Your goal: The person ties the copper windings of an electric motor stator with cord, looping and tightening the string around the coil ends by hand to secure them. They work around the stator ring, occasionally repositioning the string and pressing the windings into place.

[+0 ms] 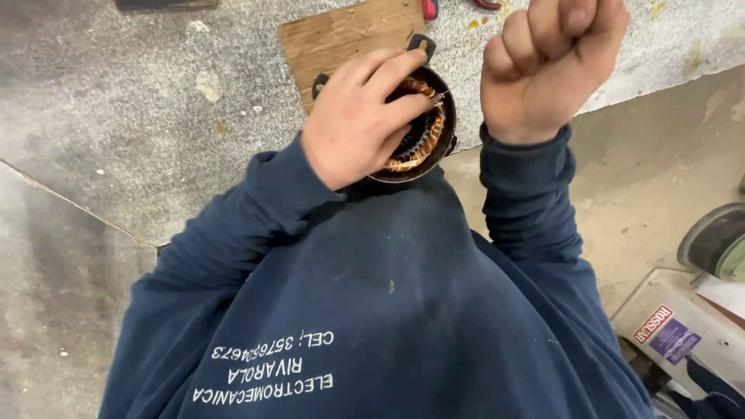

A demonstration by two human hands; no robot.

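A round dark motor stator with orange copper windings sits at the edge of a grey stone bench, partly on a small wooden board. My left hand rests over the stator's rim, fingers pressed on the windings. A thin pale cord or wire runs from the windings up to my right hand, which is raised above the stator's right side and closed in a fist around it. What the fist holds beyond the cord is hidden.
Red tool handles lie at the bench's far edge. My dark blue sweatshirt fills the lower frame. A beige floor lies to the right, with a white box and a round grey object at lower right.
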